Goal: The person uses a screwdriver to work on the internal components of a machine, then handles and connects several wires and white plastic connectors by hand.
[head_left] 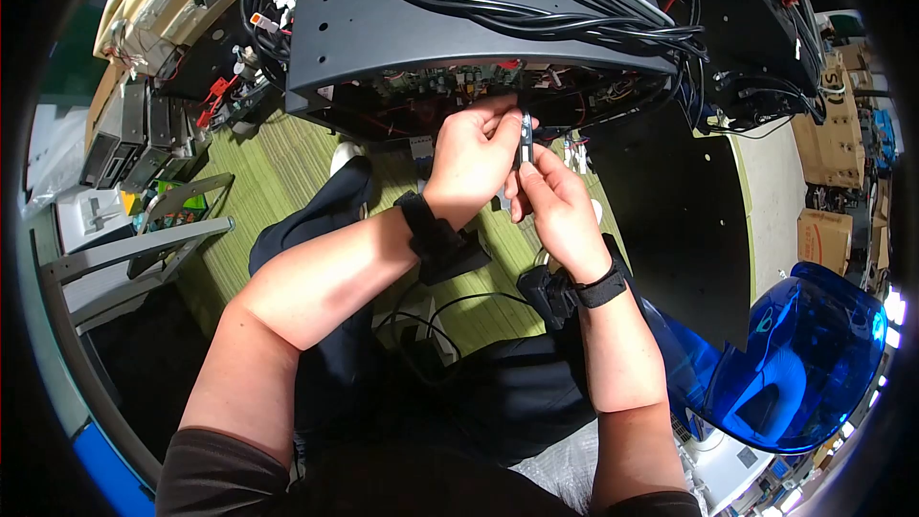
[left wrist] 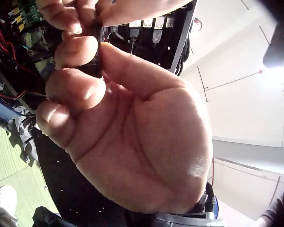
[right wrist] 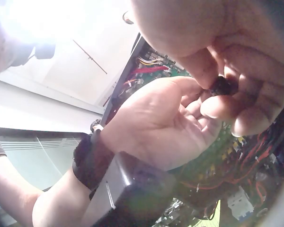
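Both hands meet at the open front of a black cabinet (head_left: pixel 479 14). A small, slim dark piece (head_left: pixel 526 139) with a pale stripe stands between them; its exact kind cannot be told. The left hand (head_left: pixel 471 158) pinches its upper end between thumb and curled fingers. From below, the right hand (head_left: pixel 563 215) pinches the lower end. In the left wrist view the dark piece (left wrist: pixel 95 66) shows between thumb and fingers. The right wrist view shows its dark end (right wrist: pixel 221 86) between the right thumb and fingers, mostly hidden. Green circuit boards (head_left: pixel 412 84) lie behind the hands.
Black cables (head_left: pixel 536 14) drape over the cabinet top. A black panel (head_left: pixel 661 220) stands at the right, near a transparent blue chair (head_left: pixel 795 354). A metal frame (head_left: pixel 144 249) stands at the left. Below the hands, a cable (head_left: pixel 479 297) crosses in front of the green floor (head_left: pixel 297 148).
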Tool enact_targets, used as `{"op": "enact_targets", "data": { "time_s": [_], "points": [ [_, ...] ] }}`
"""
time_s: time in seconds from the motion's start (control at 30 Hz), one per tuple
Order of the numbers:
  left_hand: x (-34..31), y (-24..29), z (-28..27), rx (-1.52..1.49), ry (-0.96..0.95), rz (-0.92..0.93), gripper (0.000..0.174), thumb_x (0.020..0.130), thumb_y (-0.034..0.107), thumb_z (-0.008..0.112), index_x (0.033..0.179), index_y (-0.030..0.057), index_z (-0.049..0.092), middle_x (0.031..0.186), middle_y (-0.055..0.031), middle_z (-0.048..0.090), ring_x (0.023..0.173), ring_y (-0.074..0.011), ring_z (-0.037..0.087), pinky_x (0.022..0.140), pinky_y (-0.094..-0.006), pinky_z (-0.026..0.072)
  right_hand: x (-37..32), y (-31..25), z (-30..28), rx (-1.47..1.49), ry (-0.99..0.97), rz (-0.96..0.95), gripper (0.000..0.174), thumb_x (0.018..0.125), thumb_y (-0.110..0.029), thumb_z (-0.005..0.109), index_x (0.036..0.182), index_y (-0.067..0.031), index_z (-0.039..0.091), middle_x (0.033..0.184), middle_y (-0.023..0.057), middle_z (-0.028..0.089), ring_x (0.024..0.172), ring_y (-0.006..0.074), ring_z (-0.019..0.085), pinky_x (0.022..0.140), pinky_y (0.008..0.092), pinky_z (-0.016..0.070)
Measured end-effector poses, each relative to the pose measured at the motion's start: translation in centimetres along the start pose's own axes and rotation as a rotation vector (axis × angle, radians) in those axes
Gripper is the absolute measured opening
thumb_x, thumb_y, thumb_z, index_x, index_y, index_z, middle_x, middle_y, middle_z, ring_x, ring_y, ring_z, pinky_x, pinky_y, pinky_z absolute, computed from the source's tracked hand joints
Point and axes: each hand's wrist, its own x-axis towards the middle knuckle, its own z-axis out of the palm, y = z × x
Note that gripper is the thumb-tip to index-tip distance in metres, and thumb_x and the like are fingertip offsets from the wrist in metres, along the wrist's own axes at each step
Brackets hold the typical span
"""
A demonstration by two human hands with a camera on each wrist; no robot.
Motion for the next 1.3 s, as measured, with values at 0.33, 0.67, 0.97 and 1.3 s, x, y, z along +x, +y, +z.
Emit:
{"op": "enact_targets", "data": {
  "time_s": [0.33,0.67,0.97,1.3],
  "points": [
    [0.4,-0.3,-0.2,0.020,0.002,0.039,0.027,0.093,0.009,0.048,0.114,-0.0062,0.054,0.098,-0.0128,0.066,0.071,-0.0089,0.060,0.060,-0.0222,0.0494,0.0,-0.1,-0.1,0.011,0.005,-0.011,0.023,0.097,-0.011,0.039,0.115,-0.0002,0.047,0.073,-0.0006,0.053,0.057,0.0051,0.046,0.054,0.0184,0.0392],
    [0.0,0.5,0.1,-0.004,0.014,0.028,0.026,0.093,0.011,0.048,0.111,-0.0057,0.057,0.098,-0.0123,0.066,0.071,-0.0095,0.060,0.062,-0.0233,0.0501,-0.2,-0.7,-0.1,0.028,-0.015,-0.044,0.025,0.097,-0.012,0.039,0.117,0.0013,0.047,0.074,-0.0002,0.054,0.057,0.0049,0.047,0.055,0.0181,0.0399],
    [0.1,0.4,0.2,-0.027,0.028,0.026,0.025,0.094,0.012,0.048,0.108,-0.0049,0.059,0.098,-0.0121,0.066,0.064,-0.0087,0.059,0.056,-0.0231,0.0496,-0.3,-0.8,-0.2,0.038,-0.039,-0.071,0.027,0.098,-0.014,0.039,0.118,0.0019,0.047,0.074,0.0004,0.055,0.058,0.0047,0.047,0.055,0.0181,0.0404],
    [-0.1,0.7,0.2,-0.036,0.006,0.016,0.026,0.095,0.012,0.046,0.112,-0.0053,0.055,0.098,-0.0132,0.065,0.051,-0.0087,0.055,0.046,-0.0231,0.0471,-0.3,-1.0,-0.2,0.030,-0.041,-0.068,0.027,0.098,-0.015,0.040,0.118,0.0014,0.047,0.073,-0.0001,0.054,0.058,0.0045,0.047,0.055,0.0181,0.0401]
  ]
}}
